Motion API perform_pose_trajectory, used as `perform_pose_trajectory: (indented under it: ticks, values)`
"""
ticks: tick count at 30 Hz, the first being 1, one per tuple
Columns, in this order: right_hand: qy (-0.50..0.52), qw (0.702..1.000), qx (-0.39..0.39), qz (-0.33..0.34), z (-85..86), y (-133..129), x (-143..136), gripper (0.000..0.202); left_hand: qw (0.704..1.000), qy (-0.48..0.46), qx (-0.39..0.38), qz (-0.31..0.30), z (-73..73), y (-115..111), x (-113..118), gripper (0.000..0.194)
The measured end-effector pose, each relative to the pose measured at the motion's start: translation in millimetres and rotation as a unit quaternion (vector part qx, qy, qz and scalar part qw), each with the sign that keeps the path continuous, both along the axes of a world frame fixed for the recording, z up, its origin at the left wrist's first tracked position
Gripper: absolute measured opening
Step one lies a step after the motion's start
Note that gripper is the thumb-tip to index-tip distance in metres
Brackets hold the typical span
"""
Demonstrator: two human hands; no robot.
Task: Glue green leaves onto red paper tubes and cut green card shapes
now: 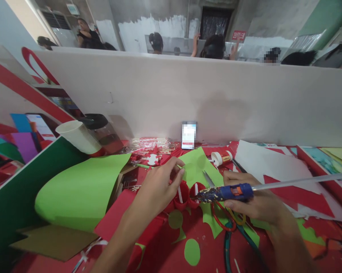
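My right hand (257, 206) is wrapped around a blue hot glue gun (237, 192), its body speckled and stained. A long translucent glue stick (296, 182) runs out of its back. The nozzle points left, over two small red paper tubes (181, 204) that stand side by side with white strips inside. My left hand (162, 184) is beside and above these tubes, thumb and forefinger drawn close together; what they pinch, if anything, is too small to tell. Scissors (230, 224) with red and yellow handles lie under the gun, partly hidden.
Teal-handled tool (227, 242) and green paper circle (192, 252) lie in front. On the left are a curled green sheet (76, 193), cardboard (57, 240) and a white paper cup (78, 136). A phone (189, 135) leans against the white partition (159, 91); people are beyond it.
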State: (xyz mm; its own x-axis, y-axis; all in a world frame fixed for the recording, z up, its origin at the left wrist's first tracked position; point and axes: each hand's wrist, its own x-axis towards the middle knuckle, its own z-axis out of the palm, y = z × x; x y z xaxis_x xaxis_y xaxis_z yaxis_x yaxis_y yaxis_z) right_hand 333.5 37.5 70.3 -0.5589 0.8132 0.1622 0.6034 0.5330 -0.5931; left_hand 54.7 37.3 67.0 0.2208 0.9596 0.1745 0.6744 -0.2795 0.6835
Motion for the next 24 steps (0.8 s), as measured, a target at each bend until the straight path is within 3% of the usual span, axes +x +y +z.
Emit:
perform_pose_trajectory:
  ticks: [10,24]
  values:
    - [0.015,1.000,0.001,0.009,1.4,0.6,-4.7,0.039,1.000,0.006,0.001,0.001,2.2,-0.7,1.2,0.014]
    - [0.008,0.999,0.017,-0.034,-3.3,6.9,-1.3,0.031,1.000,-0.004,-0.001,-0.007,1.7,-0.9,0.3,0.014]
